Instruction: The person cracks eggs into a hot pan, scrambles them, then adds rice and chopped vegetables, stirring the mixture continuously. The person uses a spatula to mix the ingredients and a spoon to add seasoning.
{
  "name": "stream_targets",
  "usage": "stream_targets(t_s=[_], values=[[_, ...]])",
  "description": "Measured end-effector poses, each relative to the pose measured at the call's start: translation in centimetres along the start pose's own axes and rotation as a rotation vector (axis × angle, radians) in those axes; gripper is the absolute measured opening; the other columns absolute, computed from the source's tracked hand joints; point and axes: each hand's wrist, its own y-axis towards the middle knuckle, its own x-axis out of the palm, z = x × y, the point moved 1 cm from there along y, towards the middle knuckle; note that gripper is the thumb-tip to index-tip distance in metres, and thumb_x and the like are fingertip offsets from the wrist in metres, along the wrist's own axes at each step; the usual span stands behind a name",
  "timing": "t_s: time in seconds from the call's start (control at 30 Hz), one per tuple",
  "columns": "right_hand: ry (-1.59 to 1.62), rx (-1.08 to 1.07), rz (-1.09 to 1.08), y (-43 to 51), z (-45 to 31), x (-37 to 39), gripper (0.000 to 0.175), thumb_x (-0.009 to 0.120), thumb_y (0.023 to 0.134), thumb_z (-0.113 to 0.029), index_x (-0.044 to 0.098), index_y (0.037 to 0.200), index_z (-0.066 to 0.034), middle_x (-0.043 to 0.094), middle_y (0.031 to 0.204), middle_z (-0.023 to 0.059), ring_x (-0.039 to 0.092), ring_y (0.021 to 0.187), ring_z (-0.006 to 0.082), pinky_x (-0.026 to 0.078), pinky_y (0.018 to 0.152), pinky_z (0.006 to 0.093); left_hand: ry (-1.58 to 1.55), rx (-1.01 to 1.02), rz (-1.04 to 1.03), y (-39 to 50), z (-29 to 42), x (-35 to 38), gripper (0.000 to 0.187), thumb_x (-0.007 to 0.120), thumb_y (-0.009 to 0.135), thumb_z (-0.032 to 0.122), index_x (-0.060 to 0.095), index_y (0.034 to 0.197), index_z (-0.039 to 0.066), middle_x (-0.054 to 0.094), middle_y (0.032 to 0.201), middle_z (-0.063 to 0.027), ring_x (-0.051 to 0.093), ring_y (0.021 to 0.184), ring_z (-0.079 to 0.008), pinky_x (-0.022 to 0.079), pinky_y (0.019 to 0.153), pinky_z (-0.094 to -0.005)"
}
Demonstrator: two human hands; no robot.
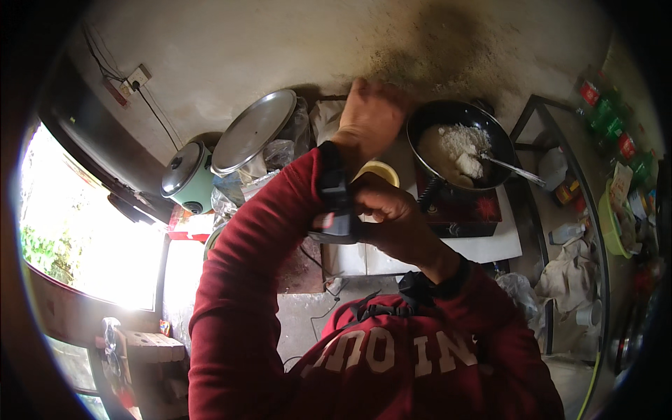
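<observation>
My left hand (371,113) is raised in front of the wall, back of the hand up and its fingers blurred. A black device (336,207) on a strap sits around the left wrist, over the end of the red sleeve. My right hand (391,210) grips the side of this device, fingers bent. Partly behind the hands is a yellow bowl (386,169). To the right, a black wok (455,181) rests on a dark red cooker (467,215); it holds a white crumbly mass and pale liquid. A metal spoon or spatula (517,170) leans in it, handle pointing right.
A green rice cooker (191,184), a large round metal lid (254,131) and plastic bags stand on the left. A metal-framed rack (572,152) with a cloth (569,275), bottles and a green basin (611,226) stands on the right. Cables hang below the counter's front edge.
</observation>
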Motion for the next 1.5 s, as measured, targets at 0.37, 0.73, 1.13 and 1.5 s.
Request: stream_targets(t_s=[0.37, 0.73, 1.13, 1.5], values=[[-0.079, 0.097, -0.159, -4.5, 2.8, -1.5, 0.031, 0.061, 0.091, 0.001, 0.065, 0.121, -0.0076, 0.067, 0.106, 0.0098, 0.063, 0.099, 0.0167, 0.050, 0.090, 0.0319, -2.156, -0.780, -0.114, -6.2, 4.7, 3.0, 0.010, 0.054, 0.098, 0.007, 0.057, 0.094, -0.001, 0.059, 0.092, -0.0096, 0.061, 0.092, -0.0227, 0.052, 0.091, -0.0360], [-0.939, 0.356, 0.326, -10.5, 0.7, -24.0, 0.018, 0.066, 0.083, -0.001, 0.068, 0.101, -0.0028, 0.071, 0.086, 0.0133, 0.070, 0.079, 0.0230, 0.054, 0.069, 0.0349, -2.169, -1.286, -0.199, -15.5, 8.5, 0.2, 0.029, 0.053, 0.102, 0.029, 0.061, 0.112, 0.002, 0.066, 0.090, -0.0076, 0.065, 0.088, -0.0185, 0.053, 0.087, -0.0370], [-1.583, 0.564, -0.260, -4.3, 12.1, -32.8, 0.035, 0.059, 0.082, -0.004, 0.059, 0.117, -0.0001, 0.070, 0.099, 0.0245, 0.068, 0.099, 0.0393, 0.056, 0.084, 0.0470, -2.055, -1.532, -0.094, -15.6, 12.7, -1.8, 0.012, 0.060, 0.097, 0.010, 0.061, 0.103, 0.000, 0.064, 0.089, -0.0063, 0.065, 0.083, -0.0152, 0.055, 0.079, -0.0299], [-1.119, 0.792, 0.069, -2.1, 12.9, -35.1, 0.048, 0.071, 0.074, -0.019, 0.058, 0.115, 0.0015, 0.068, 0.101, 0.0238, 0.066, 0.094, 0.0371, 0.053, 0.080, 0.0440, -2.092, -1.541, -0.071, -14.0, 13.8, -2.7, 0.009, 0.061, 0.095, 0.007, 0.061, 0.101, 0.001, 0.064, 0.089, -0.0056, 0.064, 0.081, -0.0142, 0.054, 0.078, -0.0274]])
